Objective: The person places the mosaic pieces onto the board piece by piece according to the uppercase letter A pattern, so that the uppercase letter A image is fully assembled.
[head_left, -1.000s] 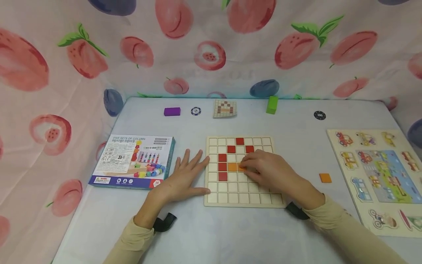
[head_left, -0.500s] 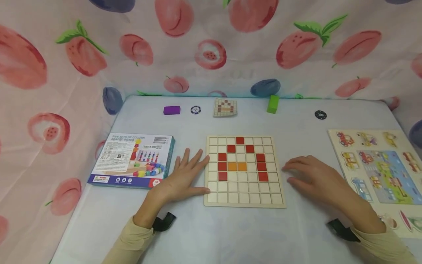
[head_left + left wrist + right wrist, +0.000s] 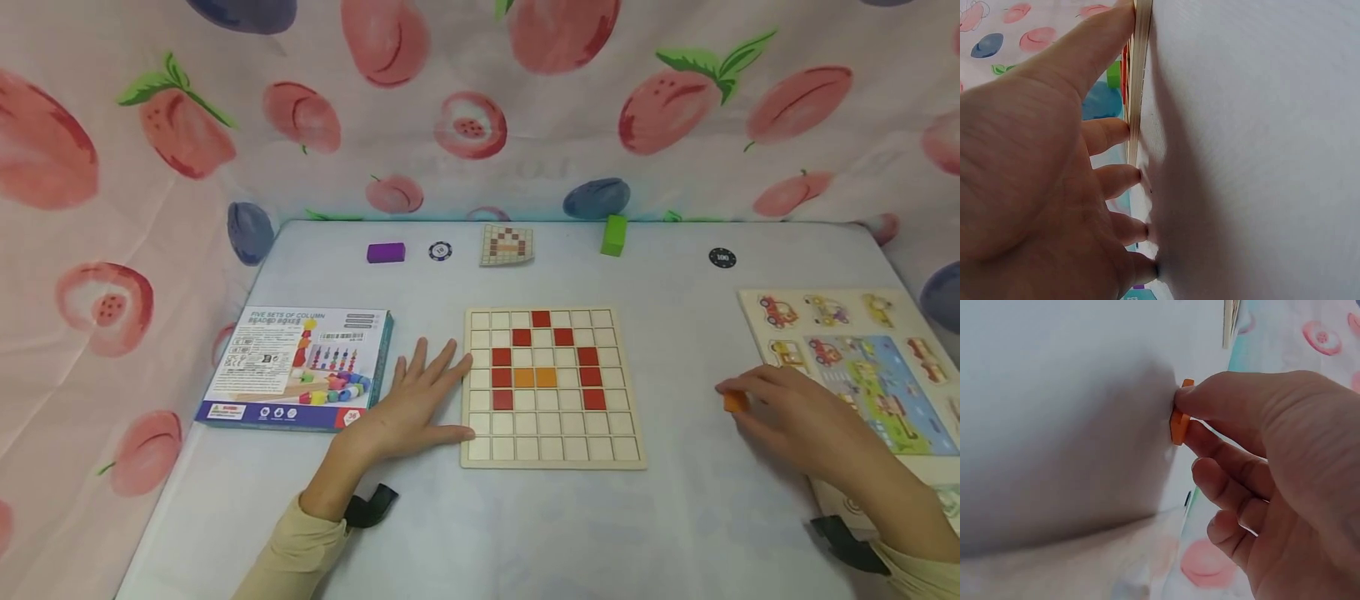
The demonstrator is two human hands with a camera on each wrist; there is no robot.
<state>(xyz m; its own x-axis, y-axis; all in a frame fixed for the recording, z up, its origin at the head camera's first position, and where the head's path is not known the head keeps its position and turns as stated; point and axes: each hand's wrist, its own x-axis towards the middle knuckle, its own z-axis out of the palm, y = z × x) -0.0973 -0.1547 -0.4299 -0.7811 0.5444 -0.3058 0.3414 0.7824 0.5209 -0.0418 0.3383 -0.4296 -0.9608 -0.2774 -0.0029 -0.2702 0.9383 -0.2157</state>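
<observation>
A square wooden grid board (image 3: 551, 425) lies in the middle of the table. Red tiles (image 3: 590, 378) form an arch on it, and two orange tiles (image 3: 536, 377) sit side by side in one row. My left hand (image 3: 408, 417) rests with spread, straight fingers at the board's left edge, thumb and index fingertips right at its rim. To the right of the board, my right hand (image 3: 806, 429) pinches a loose orange square tile (image 3: 1180, 425) between thumb and index finger. The right wrist view shows this tile tilted, close over the tabletop.
A bead-set box (image 3: 300, 367) lies at the left, a picture puzzle board (image 3: 757, 312) at the right, partly under my right arm. Along the back are a purple block (image 3: 386, 252), a pattern card (image 3: 507, 245), a green block (image 3: 613, 236) and poker chips (image 3: 722, 257).
My right hand has left the board, where a second orange tile now shows, and moved right. It has taken hold of the loose orange tile on the table. My left hand stays put.
</observation>
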